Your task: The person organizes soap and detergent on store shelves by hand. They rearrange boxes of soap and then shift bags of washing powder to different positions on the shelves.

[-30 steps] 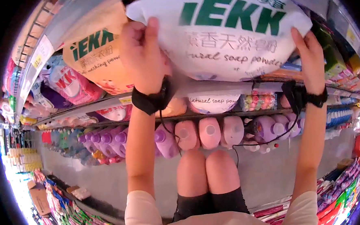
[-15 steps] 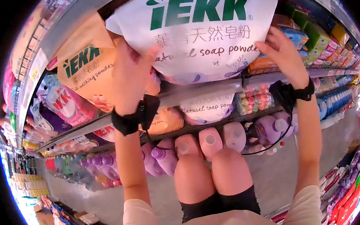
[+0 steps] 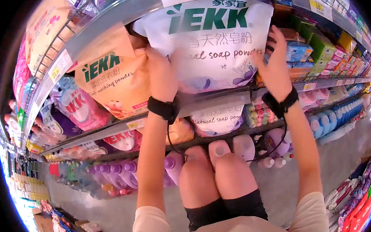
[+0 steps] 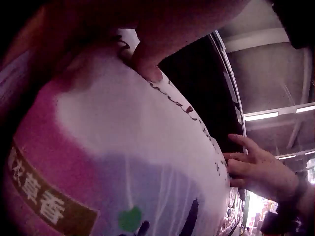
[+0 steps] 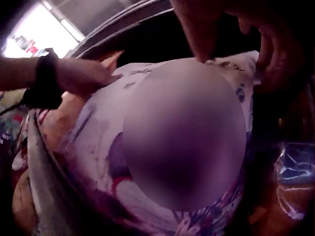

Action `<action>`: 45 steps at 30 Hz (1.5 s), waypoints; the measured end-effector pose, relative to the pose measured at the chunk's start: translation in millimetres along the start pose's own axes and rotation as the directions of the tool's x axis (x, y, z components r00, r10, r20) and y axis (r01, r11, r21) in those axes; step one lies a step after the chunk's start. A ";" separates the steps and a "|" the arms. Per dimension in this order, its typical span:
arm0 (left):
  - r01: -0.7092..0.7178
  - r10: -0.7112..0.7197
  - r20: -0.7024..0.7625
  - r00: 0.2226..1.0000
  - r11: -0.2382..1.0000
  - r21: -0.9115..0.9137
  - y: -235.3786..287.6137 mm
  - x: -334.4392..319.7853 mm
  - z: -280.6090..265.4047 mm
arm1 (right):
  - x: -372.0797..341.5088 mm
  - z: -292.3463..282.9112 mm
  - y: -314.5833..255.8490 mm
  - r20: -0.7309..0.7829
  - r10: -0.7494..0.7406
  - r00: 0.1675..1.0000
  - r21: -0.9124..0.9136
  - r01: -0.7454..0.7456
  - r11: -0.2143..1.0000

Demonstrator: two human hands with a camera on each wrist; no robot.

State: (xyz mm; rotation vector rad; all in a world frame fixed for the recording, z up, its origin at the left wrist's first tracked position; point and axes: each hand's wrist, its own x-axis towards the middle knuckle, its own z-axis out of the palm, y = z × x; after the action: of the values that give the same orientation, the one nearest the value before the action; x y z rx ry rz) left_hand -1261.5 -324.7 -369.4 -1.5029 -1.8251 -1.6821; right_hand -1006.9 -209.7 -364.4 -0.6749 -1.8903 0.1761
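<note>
A white bag of soap powder (image 3: 216, 54) stands on the shelf, its printed front facing the person. At its left edge is the left hand (image 3: 163, 75), thumb over the front, its other fingers partly hidden between this bag and an orange one (image 3: 108, 76). The left wrist view shows a fingertip on the white bag (image 4: 123, 118). Along the right edge, the right hand (image 3: 275, 70) has its fingers spread and slightly bent, with the thumb at the printed front. In the right wrist view, a digit touches the upper part of the bag (image 5: 103, 105).
A shelf rail (image 3: 216, 96) runs below the bags. Small boxes (image 3: 323, 47) are stacked to the right, with a wire divider (image 3: 57, 44) at the left. Lower down are another white bag (image 3: 219, 120), pink and purple bottles (image 3: 173, 166), and the person's knees (image 3: 199, 175).
The white bag now sits lower in view and more upright, beneath a shelf label. The left hand has shifted right along its edge; the right hand has moved left and down from its earlier upper-corner position.
</note>
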 end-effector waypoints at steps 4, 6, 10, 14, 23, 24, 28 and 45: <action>-0.047 0.051 -0.015 0.999 0.980 0.195 1.5 5.7 5.5 | -28.9 12.5 -35.0 0.183 -0.072 0.981 -0.152 0.101 0.983; -0.140 0.137 0.032 0.990 0.953 0.268 0.0 6.5 5.9 | -18.1 22.4 -33.2 0.219 0.030 0.975 -0.201 0.014 0.980; -0.074 0.082 0.201 0.976 0.996 -0.047 -18.6 -2.9 10.5 | 15.1 41.9 -11.2 0.266 0.043 0.963 -0.279 0.034 0.960; 0.346 -0.370 0.454 0.810 0.928 0.138 4.0 -16.6 1.5 | 26.0 48.9 -9.0 0.304 0.124 0.945 -0.368 -0.004 0.930; 0.290 -0.283 0.363 0.888 0.956 0.036 -27.0 -32.3 21.9 | -7.0 59.3 -3.5 0.148 0.204 0.968 -0.128 -0.185 0.974; 0.258 -0.264 0.346 0.900 0.964 0.065 -27.8 -32.3 23.1 | -8.1 61.1 -4.2 0.147 0.221 0.964 -0.138 -0.202 0.970; 0.249 -0.326 0.356 0.876 0.937 0.247 -6.5 -28.2 18.0 | -1.8 57.5 -7.4 0.185 0.283 0.941 -0.199 -0.246 0.949; 0.003 -0.016 0.043 0.999 0.959 0.284 -51.7 -42.8 48.4 | 9.9 57.0 6.7 0.282 0.159 0.946 -0.294 -0.073 0.953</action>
State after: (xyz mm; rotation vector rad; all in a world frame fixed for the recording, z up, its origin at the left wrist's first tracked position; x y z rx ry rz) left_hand -1261.5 -295.6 -446.8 -1.4207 -1.9983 -1.3290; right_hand -1057.8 -188.4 -383.2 -1.0018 -2.1952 0.0912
